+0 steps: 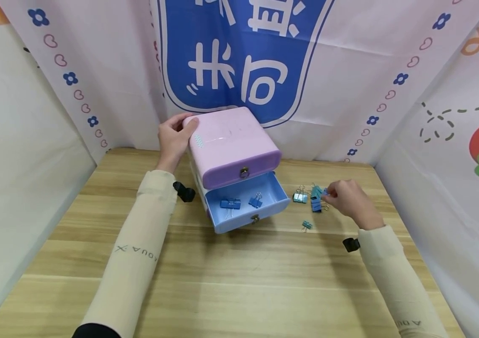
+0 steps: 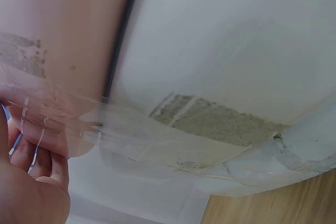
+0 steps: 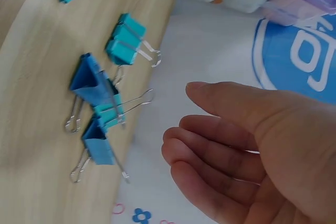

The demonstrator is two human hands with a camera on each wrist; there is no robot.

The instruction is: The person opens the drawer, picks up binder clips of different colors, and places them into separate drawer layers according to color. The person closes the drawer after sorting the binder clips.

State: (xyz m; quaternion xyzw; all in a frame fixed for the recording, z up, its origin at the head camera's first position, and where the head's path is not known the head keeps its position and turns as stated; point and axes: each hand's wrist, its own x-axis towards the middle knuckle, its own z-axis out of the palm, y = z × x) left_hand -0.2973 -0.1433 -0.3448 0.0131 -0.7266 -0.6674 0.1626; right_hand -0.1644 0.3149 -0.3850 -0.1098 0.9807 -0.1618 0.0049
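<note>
Head view: the left hand (image 1: 174,140) is gripping the drawer box (image 1: 235,138); right of it, the right hand (image 1: 351,199), fingers relaxed and empty, is hovering near binder clips (image 1: 300,198).

Looks like a small draped booth; can't tell if inside a home, shop or office. Has a wood-grain counter (image 1: 239,281) walled by printed cloth: back sheet (image 1: 349,61) with blue lettered panel (image 1: 256,47), right sheet (image 1: 442,188) with cartoonish prints. Carries desk stationery: binder clips (image 1: 300,198), drawer box (image 1: 235,141).

Downward head view, close wrist views; shared box (image 1: 235,136)
</note>
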